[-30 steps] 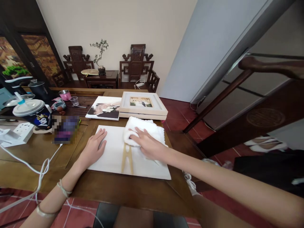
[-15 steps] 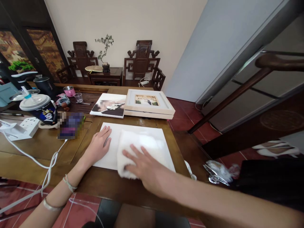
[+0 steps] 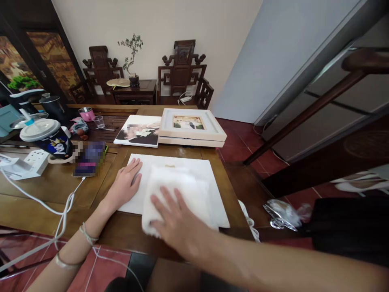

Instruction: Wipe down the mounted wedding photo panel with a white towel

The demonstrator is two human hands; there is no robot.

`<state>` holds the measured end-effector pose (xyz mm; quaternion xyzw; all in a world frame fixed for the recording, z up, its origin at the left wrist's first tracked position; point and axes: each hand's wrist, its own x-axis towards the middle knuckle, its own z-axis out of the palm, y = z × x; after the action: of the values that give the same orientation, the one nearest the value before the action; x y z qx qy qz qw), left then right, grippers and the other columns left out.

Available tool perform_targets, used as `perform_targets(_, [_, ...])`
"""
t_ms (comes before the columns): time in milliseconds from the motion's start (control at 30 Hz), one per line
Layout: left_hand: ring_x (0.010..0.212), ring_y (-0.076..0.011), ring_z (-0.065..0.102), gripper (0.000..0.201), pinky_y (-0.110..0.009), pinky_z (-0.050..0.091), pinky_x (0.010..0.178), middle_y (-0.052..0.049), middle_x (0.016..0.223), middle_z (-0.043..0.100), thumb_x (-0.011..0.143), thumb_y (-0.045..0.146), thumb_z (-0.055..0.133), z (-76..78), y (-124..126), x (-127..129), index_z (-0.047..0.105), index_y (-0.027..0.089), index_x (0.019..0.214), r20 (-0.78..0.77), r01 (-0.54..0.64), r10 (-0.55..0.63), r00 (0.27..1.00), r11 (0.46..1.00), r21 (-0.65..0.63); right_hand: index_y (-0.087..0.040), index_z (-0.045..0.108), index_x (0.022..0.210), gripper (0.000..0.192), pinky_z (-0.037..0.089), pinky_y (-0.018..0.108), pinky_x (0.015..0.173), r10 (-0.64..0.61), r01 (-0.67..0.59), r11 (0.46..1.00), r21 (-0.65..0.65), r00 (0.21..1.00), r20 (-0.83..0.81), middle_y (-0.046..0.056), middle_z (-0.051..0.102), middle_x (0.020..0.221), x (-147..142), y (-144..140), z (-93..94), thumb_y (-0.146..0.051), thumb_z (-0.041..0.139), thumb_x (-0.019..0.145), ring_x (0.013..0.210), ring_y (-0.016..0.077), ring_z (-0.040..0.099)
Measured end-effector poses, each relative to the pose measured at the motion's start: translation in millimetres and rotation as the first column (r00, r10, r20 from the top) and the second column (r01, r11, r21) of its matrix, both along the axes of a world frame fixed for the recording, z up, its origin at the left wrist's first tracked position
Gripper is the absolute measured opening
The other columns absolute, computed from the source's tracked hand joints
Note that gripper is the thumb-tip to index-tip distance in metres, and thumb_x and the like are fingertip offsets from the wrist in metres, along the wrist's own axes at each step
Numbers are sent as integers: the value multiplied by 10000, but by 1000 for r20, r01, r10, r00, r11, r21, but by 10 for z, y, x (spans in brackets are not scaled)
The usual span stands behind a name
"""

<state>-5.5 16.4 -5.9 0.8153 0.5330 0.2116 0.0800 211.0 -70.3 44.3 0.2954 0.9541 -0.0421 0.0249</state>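
Observation:
A white board (image 3: 219, 202) lies flat on the wooden table in front of me. My left hand (image 3: 126, 184) rests on its left edge, open, with fingers stretched out and pressing down. Under my right hand (image 3: 176, 219) is a folded, fluffy white cloth (image 3: 194, 188), spread over the board's middle and overhanging its near edge. The fingers of that hand are spread across the cloth and grip it against the board, with the thumb at its left side. A small brownish piece (image 3: 170, 166) shows on the board just beyond the cloth.
Beyond the board are a photo panel (image 3: 139, 138) and stacked pale frames (image 3: 193, 138). To the left lie a phone (image 3: 89, 158) with a white cable (image 3: 65, 209), a lidded cup (image 3: 56, 140) and a power strip (image 3: 35, 164). A wooden chair (image 3: 304, 117) stands at right.
My right hand and the cloth have slid slightly toward me and to the left, uncovering the small brownish piece. My left hand stays on the board. The view has shifted a little.

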Motion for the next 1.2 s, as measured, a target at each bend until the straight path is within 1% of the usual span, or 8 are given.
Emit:
perform_targets(100, [1443, -268, 310, 497, -525, 297, 1146, -154, 1514, 410, 972, 320, 338, 20, -1, -27, 465, 116, 1407, 13, 26, -26, 1000, 999, -48, -195, 692, 1080, 292, 311, 740, 1011, 90, -93, 993, -70, 995, -49, 189, 426, 1484, 20, -184, 60, -214, 417, 983, 1349, 482, 333])
perform_targets(233, [1439, -238, 321, 505, -478, 268, 1180, -144, 1521, 400, 979, 370, 356, 11, -29, -97, 482, 117, 1398, 128, 50, -41, 991, 996, -71, -174, 595, 1270, 435, 271, 690, 1077, 91, -86, 990, -112, 995, 39, 195, 354, 1530, 87, 192, 116, -114, 607, 839, 1399, 465, 242])
perform_targets(433, [1417, -224, 368, 507, -442, 274, 1189, -156, 1478, 462, 990, 366, 328, 13, -72, -114, 507, 83, 1371, 182, 50, -39, 982, 997, -56, -115, 517, 1346, 505, 309, 660, 1069, -91, 86, 986, 144, 995, 30, 227, 354, 1521, -20, 808, 12, 5, 450, 860, 1393, 443, 286])
perform_targets(633, [1408, -250, 382, 509, -472, 283, 1179, -161, 1479, 460, 985, 389, 341, 31, -67, -114, 533, 84, 1344, 199, 61, -49, 979, 997, -56, -187, 632, 1190, 318, 359, 703, 1005, 67, -50, 975, 215, 995, -72, 207, 446, 1466, -155, 252, -66, -159, 401, 973, 1324, 447, 408])
perform_targets(800, [1415, -240, 369, 534, -434, 273, 1186, -158, 1480, 458, 992, 407, 325, 23, -175, -140, 525, 73, 1358, 269, 36, -11, 963, 995, -88, -238, 689, 1018, 314, 395, 695, 981, 191, -166, 974, 155, 969, -158, 148, 511, 1428, -85, -135, -64, -254, 375, 1009, 1297, 398, 466])
perform_targets(933, [1399, -236, 398, 571, -419, 267, 1187, -147, 1470, 474, 993, 462, 317, 14, -250, -135, 519, 82, 1369, 319, -10, 39, 947, 995, -95, -214, 643, 1173, 294, 351, 669, 1038, 158, -148, 984, 98, 982, -104, 163, 456, 1471, -63, 204, -21, -163, 462, 947, 1349, 422, 383])
perform_targets(1067, [1398, -241, 399, 649, -410, 254, 1189, -160, 1482, 456, 988, 520, 293, 31, -274, -126, 476, 53, 1400, 350, -19, 61, 935, 992, -124, -152, 517, 1347, 486, 321, 661, 1057, -20, 21, 990, 140, 1000, -9, 207, 375, 1514, -233, 728, -31, -46, 466, 876, 1376, 440, 323])
perform_targets(1200, [1417, -233, 365, 685, -394, 219, 1200, -145, 1517, 409, 987, 552, 267, 56, -279, -143, 416, 64, 1444, 415, -30, 98, 905, 986, -167, -126, 489, 1366, 460, 312, 703, 1027, -111, 110, 979, 173, 994, -4, 252, 343, 1515, -458, 810, -66, -77, 410, 915, 1365, 459, 331])
